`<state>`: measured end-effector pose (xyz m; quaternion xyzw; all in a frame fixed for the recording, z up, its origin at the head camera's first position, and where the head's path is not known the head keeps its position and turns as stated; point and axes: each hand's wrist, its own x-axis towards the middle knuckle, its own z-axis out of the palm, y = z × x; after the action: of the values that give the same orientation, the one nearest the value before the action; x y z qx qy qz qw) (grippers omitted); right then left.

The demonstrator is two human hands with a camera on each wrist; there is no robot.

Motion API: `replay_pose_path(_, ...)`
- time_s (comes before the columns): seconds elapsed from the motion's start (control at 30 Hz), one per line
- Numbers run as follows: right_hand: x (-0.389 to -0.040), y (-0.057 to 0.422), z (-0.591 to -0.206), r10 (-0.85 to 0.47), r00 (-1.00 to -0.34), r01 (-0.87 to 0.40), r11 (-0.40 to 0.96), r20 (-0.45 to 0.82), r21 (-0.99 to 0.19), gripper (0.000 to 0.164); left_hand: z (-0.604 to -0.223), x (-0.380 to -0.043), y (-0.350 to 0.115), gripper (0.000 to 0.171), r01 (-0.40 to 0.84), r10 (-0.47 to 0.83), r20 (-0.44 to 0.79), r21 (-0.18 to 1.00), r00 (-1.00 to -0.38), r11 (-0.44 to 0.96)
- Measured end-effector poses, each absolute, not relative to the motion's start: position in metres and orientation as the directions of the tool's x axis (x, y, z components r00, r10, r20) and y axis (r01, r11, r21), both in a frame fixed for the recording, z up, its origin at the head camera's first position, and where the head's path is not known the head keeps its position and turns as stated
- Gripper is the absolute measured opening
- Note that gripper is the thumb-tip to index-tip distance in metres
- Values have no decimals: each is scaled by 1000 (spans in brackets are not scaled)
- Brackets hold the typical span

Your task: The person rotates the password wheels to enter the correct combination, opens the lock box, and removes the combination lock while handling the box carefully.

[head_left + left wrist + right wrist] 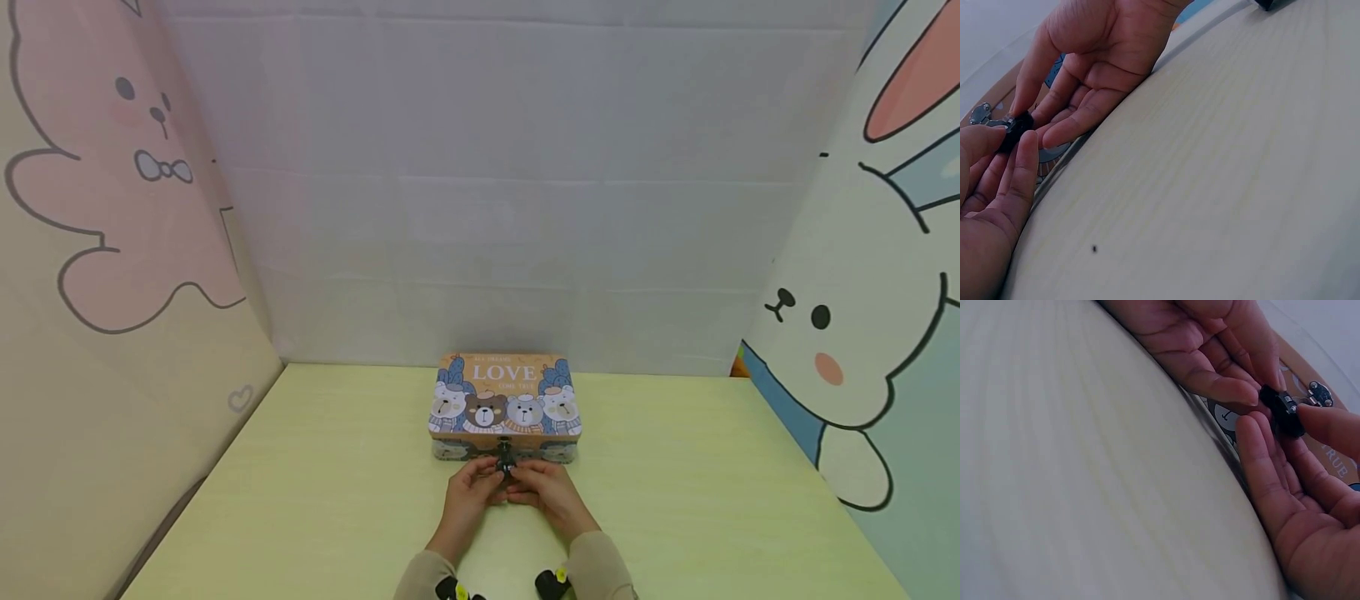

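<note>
A small black combination padlock (506,463) with silvery parts on its face hangs at the metal latch (1320,394) of a tin box (504,396). My left hand (472,493) pinches the padlock from its left side, thumb on its face and fingers behind. From the right, my right hand (551,493) pinches the same padlock between thumb and fingers. Both hands meet just before the box's front wall. In the left wrist view, fingertips cover part of the padlock (1017,130). The box lid is down, printed with bears and the word LOVE.
The box stands on a pale yellow table (337,483), near its back edge. Behind rises a white cloth wall (510,183). Cartoon-printed panels border the table on the left (112,417) and right (817,367). Black wrist straps (551,585) show over the beige sleeves.
</note>
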<state>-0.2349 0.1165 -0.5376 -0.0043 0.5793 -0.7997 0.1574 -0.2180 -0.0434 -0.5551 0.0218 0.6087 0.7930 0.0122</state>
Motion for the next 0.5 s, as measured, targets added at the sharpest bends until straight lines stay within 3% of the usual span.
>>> replay_pose_path(0.5, -235, 117, -542, -264, -953, 217, -266, -145, -939, 12, -557, -218, -43, 34, 14, 39, 24, 970, -999, -244)
